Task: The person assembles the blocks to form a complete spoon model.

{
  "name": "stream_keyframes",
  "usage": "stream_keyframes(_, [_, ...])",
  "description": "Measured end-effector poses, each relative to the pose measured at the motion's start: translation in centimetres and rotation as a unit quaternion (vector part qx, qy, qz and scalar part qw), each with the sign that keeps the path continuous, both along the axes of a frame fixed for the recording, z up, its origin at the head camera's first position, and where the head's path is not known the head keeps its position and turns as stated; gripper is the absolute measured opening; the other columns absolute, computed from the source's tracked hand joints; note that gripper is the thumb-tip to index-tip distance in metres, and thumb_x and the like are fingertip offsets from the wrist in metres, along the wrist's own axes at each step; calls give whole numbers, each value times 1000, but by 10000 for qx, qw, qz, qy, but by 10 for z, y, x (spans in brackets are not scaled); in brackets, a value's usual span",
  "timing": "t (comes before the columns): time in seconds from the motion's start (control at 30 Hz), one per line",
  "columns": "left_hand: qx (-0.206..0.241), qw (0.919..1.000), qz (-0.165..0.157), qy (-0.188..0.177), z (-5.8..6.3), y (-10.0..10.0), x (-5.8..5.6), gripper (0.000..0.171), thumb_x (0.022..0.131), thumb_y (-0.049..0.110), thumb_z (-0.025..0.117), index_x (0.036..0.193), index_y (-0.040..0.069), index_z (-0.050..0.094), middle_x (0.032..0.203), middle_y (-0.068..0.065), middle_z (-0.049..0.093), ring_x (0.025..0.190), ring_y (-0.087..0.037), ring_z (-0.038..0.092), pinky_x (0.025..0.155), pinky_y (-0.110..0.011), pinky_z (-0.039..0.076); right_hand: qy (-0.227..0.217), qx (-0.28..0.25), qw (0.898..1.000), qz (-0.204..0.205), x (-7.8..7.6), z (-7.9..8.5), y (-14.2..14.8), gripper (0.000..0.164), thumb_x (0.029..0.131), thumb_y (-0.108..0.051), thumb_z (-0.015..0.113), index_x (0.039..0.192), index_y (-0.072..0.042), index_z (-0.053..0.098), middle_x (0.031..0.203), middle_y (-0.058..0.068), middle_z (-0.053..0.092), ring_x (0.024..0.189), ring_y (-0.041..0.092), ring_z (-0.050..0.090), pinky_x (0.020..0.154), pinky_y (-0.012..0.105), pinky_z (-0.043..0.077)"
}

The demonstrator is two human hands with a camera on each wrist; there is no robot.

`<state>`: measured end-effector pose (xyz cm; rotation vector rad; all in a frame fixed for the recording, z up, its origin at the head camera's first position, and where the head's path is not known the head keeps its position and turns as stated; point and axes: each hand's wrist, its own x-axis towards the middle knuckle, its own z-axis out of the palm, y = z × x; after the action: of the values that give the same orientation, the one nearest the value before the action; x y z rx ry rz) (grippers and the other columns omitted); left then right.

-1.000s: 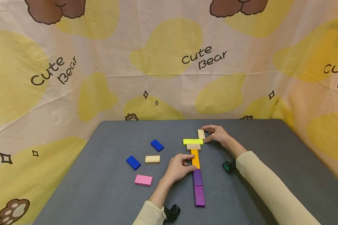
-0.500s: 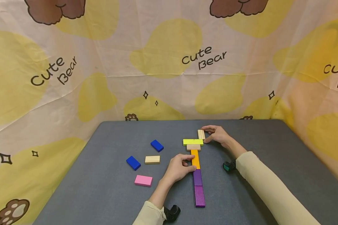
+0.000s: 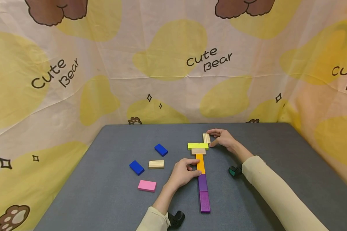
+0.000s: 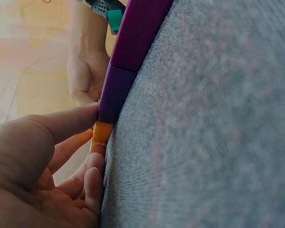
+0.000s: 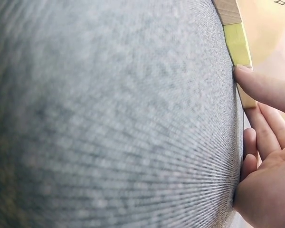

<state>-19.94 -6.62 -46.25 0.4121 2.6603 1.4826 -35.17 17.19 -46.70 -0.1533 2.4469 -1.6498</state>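
In the head view a column of blocks runs away from me: a magenta-purple block (image 3: 204, 201), a dark purple block (image 3: 202, 182) and an orange block (image 3: 200, 163). Across its far end lie a tan block (image 3: 198, 151) and a yellow-green block (image 3: 198, 146). Thumb and fingers of my left hand (image 3: 182, 173) hold the orange block from its left side, the thumb by its joint with the dark purple one. My right hand (image 3: 224, 140) grips a light wooden block (image 3: 206, 138) between thumb and index finger. This block stands lengthwise against the yellow-green block's right end.
Left of the column lie two blue blocks (image 3: 161, 149), a light wooden block (image 3: 156, 164) and a pink block (image 3: 146, 185), apart from one another. The grey tabletop (image 3: 104, 199) ends at a patterned cloth (image 3: 167, 64) hanging behind and at the sides.
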Motion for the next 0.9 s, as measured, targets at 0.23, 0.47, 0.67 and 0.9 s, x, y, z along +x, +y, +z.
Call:
stream_keyframes(0.23, [12, 10000, 18, -44, 0, 0, 0, 39, 82, 16, 82, 120, 13, 73, 99, -1, 59, 79, -13, 50, 68, -29, 42, -13, -13, 10000, -72, 1, 0, -2, 70, 65, 9, 84, 131, -6, 62, 137, 12, 56, 131, 30, 43, 109, 45, 29])
stream_keyframes(0.47, [2, 10000, 46, -31, -2, -2, 0, 39, 81, 16, 82, 119, 14, 73, 98, 0, 59, 78, -13, 50, 68, -28, 42, -135, 45, 9999, 25, 2, 1, 0, 75, 66, 6, 85, 135, -7, 59, 140, 12, 53, 131, 31, 41, 109, 48, 27])
stream_keyframes(0.67, [30, 10000, 41, -2, -2, 0, 0, 40, 81, 16, 82, 119, 13, 73, 98, -1, 59, 78, -14, 50, 68, -29, 42, -544, -316, 9980, -56, 11, 15, 11, 74, 76, 1, 79, 143, -1, 48, 145, 17, 47, 133, 35, 38, 110, 53, 24])
stream_keyframes(0.9, [29, 10000, 55, 18, -5, 0, -1, 39, 81, 16, 82, 119, 14, 73, 99, 0, 59, 78, -14, 50, 69, -29, 43, -447, 182, 9987, -153, 67, 34, 11, 50, 90, -13, 70, 134, 4, 54, 133, 21, 56, 113, 32, 54, 94, 47, 43])
